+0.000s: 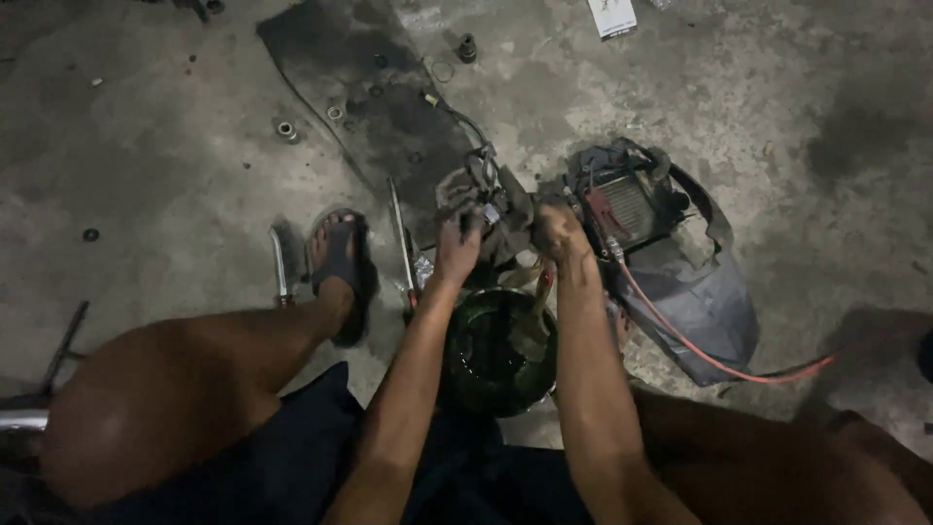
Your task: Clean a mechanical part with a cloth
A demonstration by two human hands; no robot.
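Note:
I squat on a concrete floor with both arms stretched forward. My left hand (457,243) and my right hand (559,233) both grip a grimy metal engine part (491,199) with hoses and brackets, held above a round dark bowl (465,374) of greenish liquid between my knees. A dirty cloth or strip hangs from the part down toward the bowl. The fingers are partly hidden behind the part.
A grey plastic vehicle cover with a small radiator (671,262) lies to the right, an orange hose (719,365) trailing from it. A screwdriver (400,243) and a wrench (279,267) lie by my sandalled left foot (340,262). Washers, nuts and a small box (612,17) are scattered farther off.

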